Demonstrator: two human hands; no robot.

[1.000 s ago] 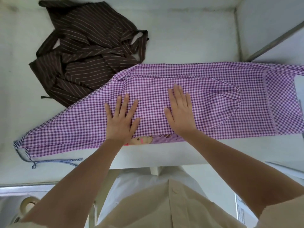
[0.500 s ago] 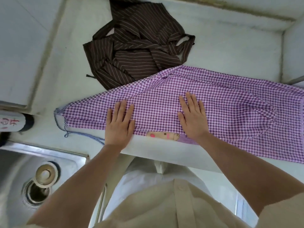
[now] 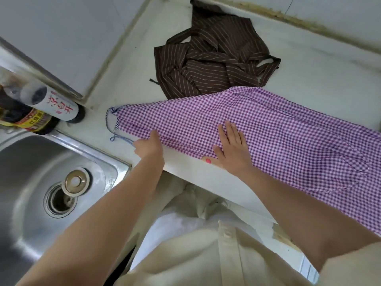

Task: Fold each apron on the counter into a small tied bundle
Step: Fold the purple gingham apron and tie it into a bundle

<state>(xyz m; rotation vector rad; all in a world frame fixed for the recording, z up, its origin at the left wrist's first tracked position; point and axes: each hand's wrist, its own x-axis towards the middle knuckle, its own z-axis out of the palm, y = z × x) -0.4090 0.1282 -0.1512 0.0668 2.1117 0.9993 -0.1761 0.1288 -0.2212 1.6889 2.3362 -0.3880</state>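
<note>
A purple checked apron (image 3: 268,129) lies folded into a long band along the counter's front edge; its blue striped tie (image 3: 112,129) trails off its left end. My right hand (image 3: 232,145) presses flat on the band near its middle. Nearer the left end, my left hand (image 3: 148,144) pinches the band's near edge, thumb on top and fingers curled below. A brown striped apron (image 3: 212,60) lies crumpled on the counter just behind the band, its lower edge touching it.
A steel sink (image 3: 24,162) with an open drain (image 3: 61,199) lies to the left of the counter (image 3: 309,65). Two bottles (image 3: 47,102) stand at the sink's far corner. Walls close off the counter's back and left.
My left hand slid left along the purple apron and its fingers curled onto the near edge. My right hand stayed flat. The view swung left, showing more of the sink.
</note>
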